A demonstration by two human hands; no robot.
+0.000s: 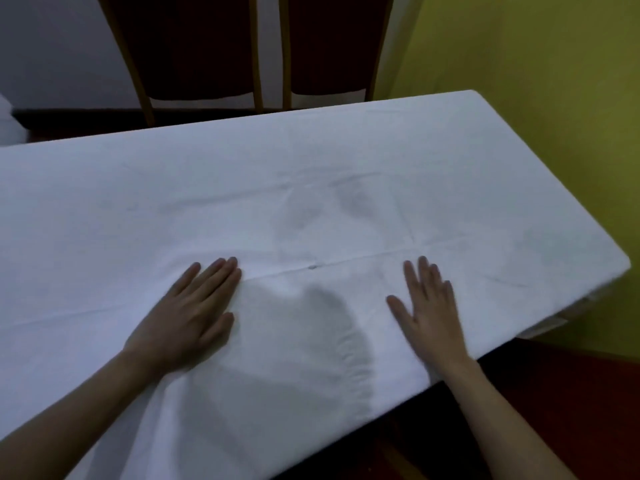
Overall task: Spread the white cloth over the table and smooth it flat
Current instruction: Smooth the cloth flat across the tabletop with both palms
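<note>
Cloth (311, 188) is already draped over the table, pressed near the front edge by left hand (188, 315) and right hand (431, 311), fingers flat, slightly spread, gripping nothing, likely so creases are pushed outward.

We press our left hand (188, 315) and right hand (429, 308) palm-down, fingers spread, on the white cotton cloth (311, 188); a straight fold crease (346, 259) runs between our fingertips.
</note>
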